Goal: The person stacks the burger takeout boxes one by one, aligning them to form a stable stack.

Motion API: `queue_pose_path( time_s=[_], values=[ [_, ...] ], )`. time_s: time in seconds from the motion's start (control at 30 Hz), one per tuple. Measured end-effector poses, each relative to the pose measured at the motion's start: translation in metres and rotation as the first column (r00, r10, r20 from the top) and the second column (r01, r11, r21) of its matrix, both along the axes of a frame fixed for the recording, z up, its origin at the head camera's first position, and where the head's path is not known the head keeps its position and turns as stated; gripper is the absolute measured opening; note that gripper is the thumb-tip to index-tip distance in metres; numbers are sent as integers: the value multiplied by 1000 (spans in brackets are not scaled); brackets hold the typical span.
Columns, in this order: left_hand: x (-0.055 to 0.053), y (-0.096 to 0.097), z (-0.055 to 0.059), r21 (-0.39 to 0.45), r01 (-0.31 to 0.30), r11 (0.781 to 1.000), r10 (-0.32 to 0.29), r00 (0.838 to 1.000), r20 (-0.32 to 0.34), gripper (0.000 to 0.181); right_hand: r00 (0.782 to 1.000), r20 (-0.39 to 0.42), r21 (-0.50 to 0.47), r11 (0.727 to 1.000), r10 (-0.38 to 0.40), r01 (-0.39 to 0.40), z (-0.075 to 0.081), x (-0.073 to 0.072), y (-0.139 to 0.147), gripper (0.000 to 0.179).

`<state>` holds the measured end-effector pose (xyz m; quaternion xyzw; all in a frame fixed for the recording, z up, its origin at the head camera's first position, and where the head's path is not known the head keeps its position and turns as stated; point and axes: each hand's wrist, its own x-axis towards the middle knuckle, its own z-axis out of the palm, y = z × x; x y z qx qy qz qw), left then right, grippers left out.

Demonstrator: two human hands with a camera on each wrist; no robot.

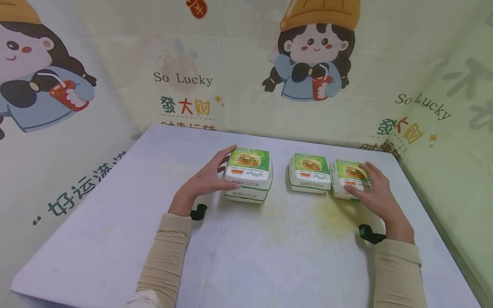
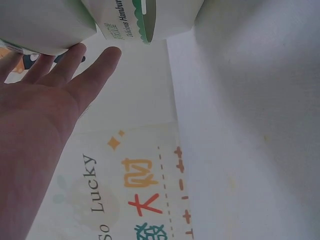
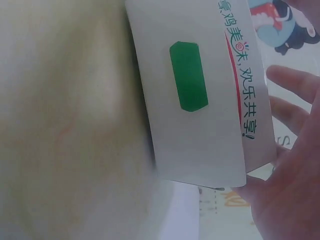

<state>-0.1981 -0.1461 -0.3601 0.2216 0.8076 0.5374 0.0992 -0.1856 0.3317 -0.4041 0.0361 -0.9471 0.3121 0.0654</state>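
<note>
Left grip holds the upper box, thumb in front and fingers behind, probably to keep it square on the lower box, left of the middle box. Spread wide around the right box, just right of the middle box, the right grip shows no clear squeeze. All four look like thin printed card, squarish with bevelled sides, on a smooth pale bench.

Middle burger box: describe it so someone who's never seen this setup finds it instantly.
In the head view, look toward the far edge of the pale table. The middle burger box sits between the two-high stack at the left hand and the end box at the right hand. Unlike both neighbours, it has no hand at it.
</note>
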Motion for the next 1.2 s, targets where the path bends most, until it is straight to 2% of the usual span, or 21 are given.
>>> queue_pose_path(
  time_s=[0.17, 0.3, 0.47, 0.8, 1.03, 1.2],
  values=[
    [-1, 0, -2, 4, 6, 1000, -6, 1000, 3, 107, 1000, 22, 29, 999, 15, -16, -3, -1, 3, 88],
    [-8, -2, -13, -1, -2, 1000, 2, 1000, 0, 108, 999, 35, 71, 997, 21, -23, -4, -1, 5, 87],
    [-16, -4, -22, -10, -15, 1000, 14, 1000, -10, 110, 1000, 5, 91, 996, 11, -12, -1, 3, 6, 82],
    [-17, -5, -23, -12, -11, 1000, 11, 1000, -20, 109, 998, 42, 111, 993, -49, 44, 7, 12, 4, 80],
    [-16, -6, -25, -5, -3, 1000, 3, 1000, -31, 108, 996, 56, 94, 993, -70, 65, -1, 13, 5, 90],
    [-15, -6, -26, -8, -7, 1000, 7, 1000, -24, 108, 997, 57, 76, 996, -53, 48, -8, 10, 10, 97]
  ],
)
